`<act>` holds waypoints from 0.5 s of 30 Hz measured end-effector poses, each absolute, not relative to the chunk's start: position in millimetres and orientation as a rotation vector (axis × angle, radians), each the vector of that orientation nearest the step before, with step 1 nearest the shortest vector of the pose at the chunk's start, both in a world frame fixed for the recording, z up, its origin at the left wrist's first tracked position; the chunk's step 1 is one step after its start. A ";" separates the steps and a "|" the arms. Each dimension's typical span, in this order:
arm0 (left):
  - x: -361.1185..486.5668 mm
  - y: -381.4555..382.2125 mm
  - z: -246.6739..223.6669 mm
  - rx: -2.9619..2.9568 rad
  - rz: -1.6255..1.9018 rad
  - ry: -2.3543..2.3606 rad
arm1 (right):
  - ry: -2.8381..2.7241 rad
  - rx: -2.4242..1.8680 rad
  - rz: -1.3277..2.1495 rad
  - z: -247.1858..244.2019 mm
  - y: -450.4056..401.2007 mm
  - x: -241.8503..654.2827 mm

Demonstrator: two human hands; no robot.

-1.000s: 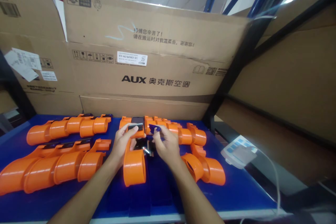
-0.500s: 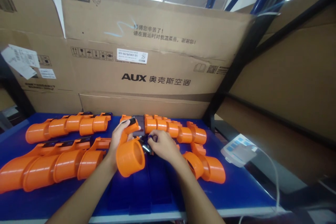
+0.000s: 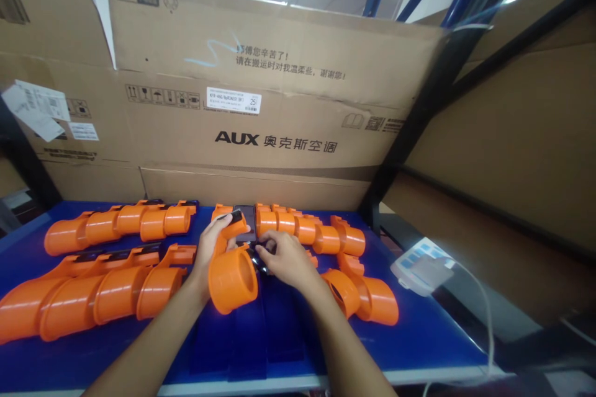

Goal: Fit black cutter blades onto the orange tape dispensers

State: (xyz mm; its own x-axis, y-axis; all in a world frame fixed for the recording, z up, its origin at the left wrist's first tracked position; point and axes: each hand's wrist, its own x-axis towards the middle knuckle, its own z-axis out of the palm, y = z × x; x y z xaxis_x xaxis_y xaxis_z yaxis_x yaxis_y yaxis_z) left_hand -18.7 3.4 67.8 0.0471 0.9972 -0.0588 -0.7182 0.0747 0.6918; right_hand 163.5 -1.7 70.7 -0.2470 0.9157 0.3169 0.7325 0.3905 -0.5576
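Note:
My left hand (image 3: 210, 252) is closed around the handle of an orange plastic part (image 3: 231, 279), which ends in a wide round cup or ring. The opening of that ring faces right and toward me. A black strip (image 3: 231, 217) shows at the handle's upper end, by my thumb. Just to the right, my right hand (image 3: 287, 256) has its fingers curled together above some small dark, shiny pieces (image 3: 259, 258). What its fingertips grip, if anything, is too small and hidden to name. Behind both hands, a dark flat rectangular object (image 3: 245, 223) lies on the table.
Rows of similar orange parts (image 3: 118, 291) cover the left of the blue tabletop (image 3: 419, 347), and more orange parts (image 3: 327, 240) stand on the right. A white box with a cable (image 3: 423, 267) sits at the right edge. Large cardboard (image 3: 279, 105) walls off the back.
My right hand has shifted slightly left, and its fingers have moved over the small dark pieces. A blue bit seen at its fingertips before no longer shows. My left hand stays nearly still.

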 end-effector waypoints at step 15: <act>-8.3 -6.7 65.3 1.004 1.484 0.867 | -1.785 -0.964 0.288 80.3 -3.0 162.6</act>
State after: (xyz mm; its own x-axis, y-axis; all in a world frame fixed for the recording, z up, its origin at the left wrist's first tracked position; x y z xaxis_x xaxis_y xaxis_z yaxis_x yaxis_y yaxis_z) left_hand -8.3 -6.7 65.3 -0.0491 0.9901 0.1315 -0.3713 -0.1403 0.9178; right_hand 162.6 -3.0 80.3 -0.1371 0.7232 0.6769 0.4734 0.6481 -0.5966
